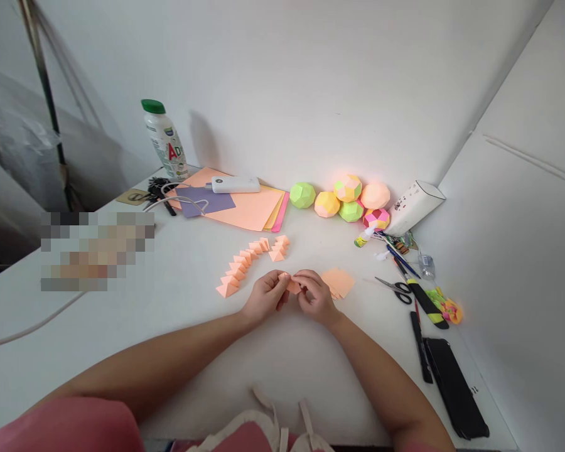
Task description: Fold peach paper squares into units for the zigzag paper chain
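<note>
Between my two hands, at the middle of the table, is a small folded piece of orange paper point(292, 286). My left hand point(266, 296) pinches its left side, and the fingers of my right hand point(316, 297) close on its right side. A curved row of folded orange paper units point(238, 270) lies left of my left hand, with a shorter row point(279, 248) just beyond my hands. Flat orange paper squares point(339, 282) are stacked beside my right hand, partly behind it.
Against the wall stand a bottle point(167, 141), large coloured sheets point(249, 210) under a power bank point(236, 184), and several paper balls point(327, 204). Scissors point(398, 289), a cutter point(426, 302) and a black phone point(456, 386) lie at the right. A white cable point(42, 324) crosses the left side.
</note>
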